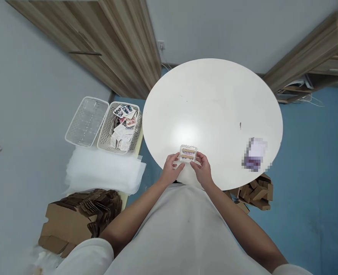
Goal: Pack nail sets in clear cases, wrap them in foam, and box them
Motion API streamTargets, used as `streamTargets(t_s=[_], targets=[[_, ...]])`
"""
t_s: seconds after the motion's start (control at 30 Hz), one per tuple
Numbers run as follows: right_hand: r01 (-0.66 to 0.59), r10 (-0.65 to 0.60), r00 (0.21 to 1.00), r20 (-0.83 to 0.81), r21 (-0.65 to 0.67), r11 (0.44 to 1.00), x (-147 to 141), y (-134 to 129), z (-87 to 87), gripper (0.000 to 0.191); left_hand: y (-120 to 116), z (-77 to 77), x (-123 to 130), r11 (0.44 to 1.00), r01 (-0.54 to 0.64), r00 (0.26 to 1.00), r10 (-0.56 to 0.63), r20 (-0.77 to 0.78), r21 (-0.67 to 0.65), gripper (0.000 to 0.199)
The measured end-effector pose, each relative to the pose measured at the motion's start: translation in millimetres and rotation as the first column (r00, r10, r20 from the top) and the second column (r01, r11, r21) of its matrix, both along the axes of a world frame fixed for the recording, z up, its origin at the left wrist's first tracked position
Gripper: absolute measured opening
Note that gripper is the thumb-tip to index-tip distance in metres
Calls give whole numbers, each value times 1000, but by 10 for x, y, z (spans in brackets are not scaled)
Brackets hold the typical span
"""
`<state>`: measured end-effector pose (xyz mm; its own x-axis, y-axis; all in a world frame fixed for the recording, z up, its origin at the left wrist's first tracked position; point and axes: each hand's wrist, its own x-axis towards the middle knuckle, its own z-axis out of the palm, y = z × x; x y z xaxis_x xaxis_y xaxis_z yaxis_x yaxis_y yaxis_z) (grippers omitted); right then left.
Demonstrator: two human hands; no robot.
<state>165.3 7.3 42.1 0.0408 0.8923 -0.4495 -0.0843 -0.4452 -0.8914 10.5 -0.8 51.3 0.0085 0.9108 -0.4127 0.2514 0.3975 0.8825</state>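
Observation:
A small clear plastic case [188, 153] is held at the near edge of the white round table [212, 88]. Inside it show two tan strips and small purplish patterned pieces, too small to make out. My left hand [171, 168] grips the case's left side between thumb and fingers. On the opposite side, my right hand [202, 168] pinches the right edge the same way. Whether the case rests on the tabletop or is slightly raised, I cannot tell.
Left of the table stand a basket of printed cards [119, 130], a clear-looking basket [87, 122], white foam sheets [106, 170] and flattened cardboard boxes [68, 221]. A pixelated object [254, 154] lies at the table's right. Small cardboard boxes [257, 193] are below it.

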Motion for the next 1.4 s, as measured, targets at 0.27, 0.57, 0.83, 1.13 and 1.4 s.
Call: streamTargets(t_s=[0.27, 0.57, 0.83, 1.13, 1.4], targets=[[-224, 250, 952, 178, -152, 963, -988, 499, -188, 56, 413, -236, -942, 994, -25, 985, 7, -171, -107, 55], [-308, 346, 891, 293, -168, 936, -1646, 1040, -377, 62, 883, -440, -1526, 992, 4, 973, -33, -230, -125, 57], [-241, 264, 927, 266, -118, 963, -1792, 1127, -543, 69, 1026, -541, -1593, 998, -52, 985, 44, -168, -42, 59], [-205, 229, 920, 317, -109, 973, -1775, 971, -402, 72, 811, -522, -1534, 992, -124, 978, 118, -169, -25, 63], [-313, 331, 896, 295, -109, 944, -1375, 562, -247, 64, 326, -382, -1317, 992, -125, 967, 117, -226, -25, 49]])
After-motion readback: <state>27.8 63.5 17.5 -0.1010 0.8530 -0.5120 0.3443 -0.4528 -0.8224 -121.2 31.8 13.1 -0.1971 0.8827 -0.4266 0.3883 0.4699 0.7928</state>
